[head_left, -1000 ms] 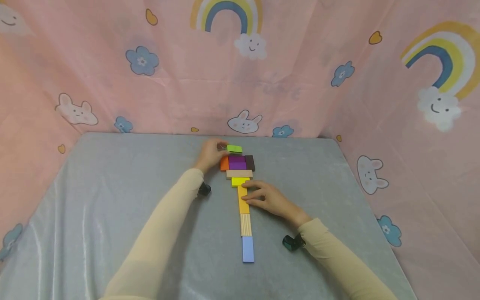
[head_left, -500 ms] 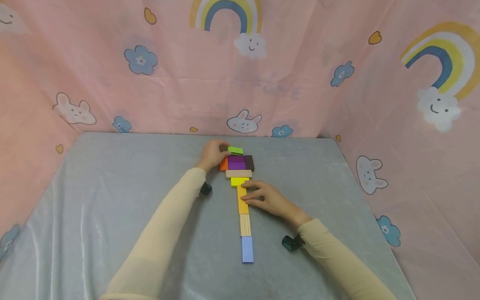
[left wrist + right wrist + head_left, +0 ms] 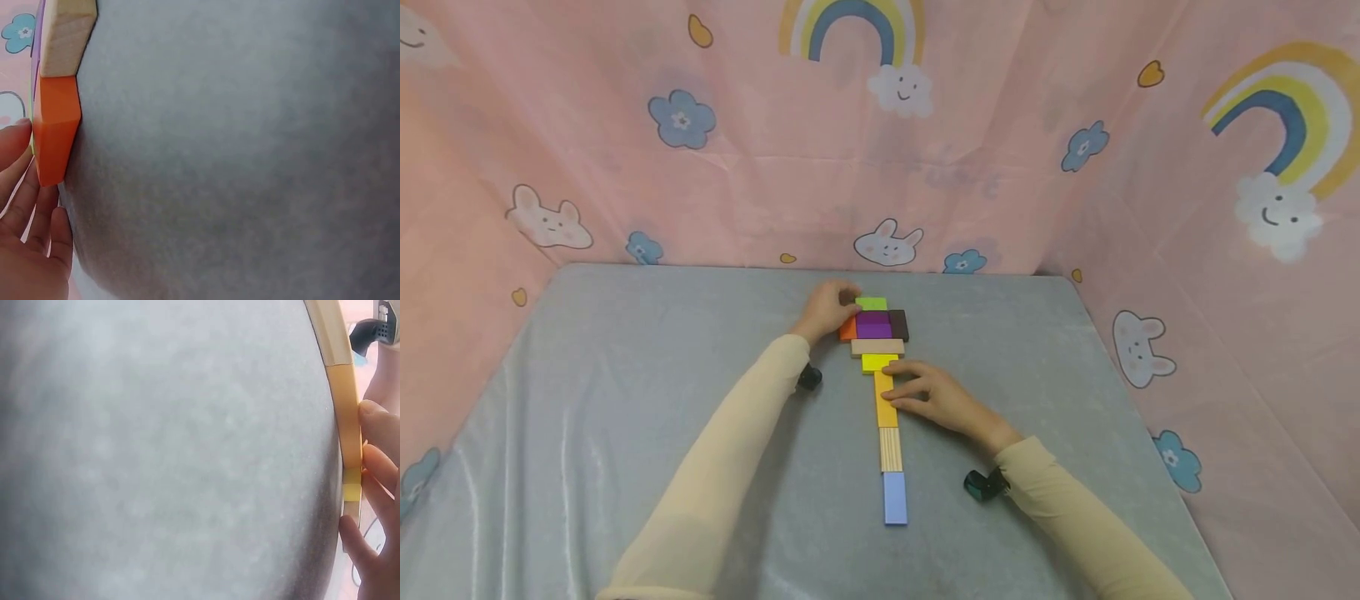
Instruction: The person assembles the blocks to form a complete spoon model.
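Observation:
At the far end of a row of coloured wooden blocks, my left hand [image 3: 827,308] pinches the left end of a light green block [image 3: 872,304], which lies flat against the far side of the purple blocks [image 3: 874,325]. An orange block [image 3: 57,128] flanks the purple ones on the left, near my left fingers, and a dark brown block [image 3: 898,325] on the right. My right hand [image 3: 940,398] rests its fingertips on the long amber block [image 3: 886,408], its fingers fairly straight. Between the amber and purple blocks lie a yellow block [image 3: 879,363] and a plain wood block [image 3: 877,347].
Nearer the front, a striped natural-wood section [image 3: 891,450] and a light blue block [image 3: 895,498] continue the row. All lie on a grey cloth-covered table [image 3: 625,400]. A pink patterned curtain [image 3: 760,192] hangs behind and along the sides.
The green block, tilted and raised before, has come down and toward me, now level against the purple blocks in my left hand. My right hand has stayed in place.

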Available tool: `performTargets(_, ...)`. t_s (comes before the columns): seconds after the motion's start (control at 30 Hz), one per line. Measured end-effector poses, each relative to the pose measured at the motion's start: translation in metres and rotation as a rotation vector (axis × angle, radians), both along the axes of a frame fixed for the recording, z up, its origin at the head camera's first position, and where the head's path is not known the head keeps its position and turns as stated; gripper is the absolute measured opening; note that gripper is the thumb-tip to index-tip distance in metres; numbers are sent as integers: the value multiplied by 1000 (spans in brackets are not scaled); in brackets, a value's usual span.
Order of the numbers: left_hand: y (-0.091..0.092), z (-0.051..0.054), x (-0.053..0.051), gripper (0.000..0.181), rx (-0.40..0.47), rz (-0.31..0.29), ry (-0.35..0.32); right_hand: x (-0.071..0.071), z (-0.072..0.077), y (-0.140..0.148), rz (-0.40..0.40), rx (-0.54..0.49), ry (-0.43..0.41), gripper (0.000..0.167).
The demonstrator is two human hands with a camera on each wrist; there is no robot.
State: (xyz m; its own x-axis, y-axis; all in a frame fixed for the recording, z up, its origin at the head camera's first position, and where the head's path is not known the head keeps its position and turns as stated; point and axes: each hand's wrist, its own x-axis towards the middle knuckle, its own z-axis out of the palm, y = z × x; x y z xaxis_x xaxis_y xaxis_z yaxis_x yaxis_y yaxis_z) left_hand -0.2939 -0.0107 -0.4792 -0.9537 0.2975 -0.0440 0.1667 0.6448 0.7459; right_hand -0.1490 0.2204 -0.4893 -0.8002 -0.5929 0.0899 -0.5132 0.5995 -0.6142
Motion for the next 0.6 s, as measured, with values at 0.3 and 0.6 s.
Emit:
performTargets(0.3, -2, -2, -1, 31, -20, -16, 0, -1, -1, 0, 14, -4, 21, 22)
performTargets(0.6, -6, 6, 5, 33, -17, -34, 10, -1, -2, 0, 10, -13, 22, 21)
